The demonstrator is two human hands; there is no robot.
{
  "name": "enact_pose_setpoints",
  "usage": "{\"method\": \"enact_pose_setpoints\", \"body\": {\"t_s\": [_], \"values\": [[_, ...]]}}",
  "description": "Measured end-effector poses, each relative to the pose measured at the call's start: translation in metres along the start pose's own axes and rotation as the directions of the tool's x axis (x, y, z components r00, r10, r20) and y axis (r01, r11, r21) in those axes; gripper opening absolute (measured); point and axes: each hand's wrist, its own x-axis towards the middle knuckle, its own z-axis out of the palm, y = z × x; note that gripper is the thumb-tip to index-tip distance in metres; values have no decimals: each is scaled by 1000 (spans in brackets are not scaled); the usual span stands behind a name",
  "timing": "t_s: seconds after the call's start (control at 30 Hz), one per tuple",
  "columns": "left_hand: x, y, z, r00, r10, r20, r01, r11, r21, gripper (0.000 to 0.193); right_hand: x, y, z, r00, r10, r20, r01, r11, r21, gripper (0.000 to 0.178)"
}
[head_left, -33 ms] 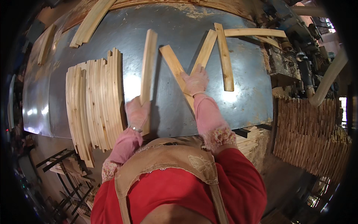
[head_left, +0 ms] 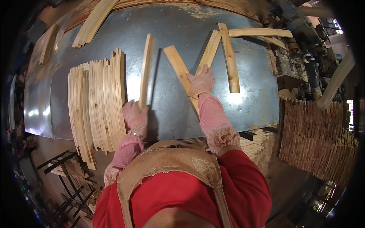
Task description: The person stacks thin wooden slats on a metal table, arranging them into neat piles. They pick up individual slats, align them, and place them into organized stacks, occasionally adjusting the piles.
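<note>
My left hand [head_left: 135, 117], gloved in pink, is closed round the lower end of a pale wooden strip [head_left: 146, 70]. That strip points away from me, blurred at its edges, just right of a row of similar wooden strips [head_left: 100, 102]. My gloved right hand [head_left: 202, 81] is closed over the place where two loose strips meet in a V. The left one is a yellowish strip [head_left: 175, 60]; the other is a slanted strip [head_left: 210, 51]. What the right fingers grip underneath is partly hidden.
A knotty strip [head_left: 230, 60] and a crosswise strip [head_left: 262, 33] lie farther right on the metal-topped table [head_left: 175, 121]. More boards [head_left: 93, 24] rest at the far left. Machinery with a hose [head_left: 336, 79] stands right, above a big stack of wood pieces [head_left: 308, 136].
My left hand has shifted left with its strip, closer to the row of strips, and the strip leans a little more. My right hand has stayed almost in place.
</note>
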Motion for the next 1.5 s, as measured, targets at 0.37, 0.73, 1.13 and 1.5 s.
{"method": "enact_pose_setpoints", "body": {"t_s": [0.37,0.73,1.13,1.5], "values": [[-3,18,-8,857,73,510,486,213,-848,77,-36,-5,5,786,-180,592,-492,400,774,72],[14,4,43,696,77,713,716,-146,-683,54,-55,19,-3,866,-236,440,211,972,106,67],[32,-47,-24,880,62,471,475,-81,-876,53,-170,-176,93,111,-620,777,-988,-150,21,40],[26,29,-61,880,406,244,-408,912,-46,77,-44,-49,-42,420,-533,734,-365,642,675,46]]}}
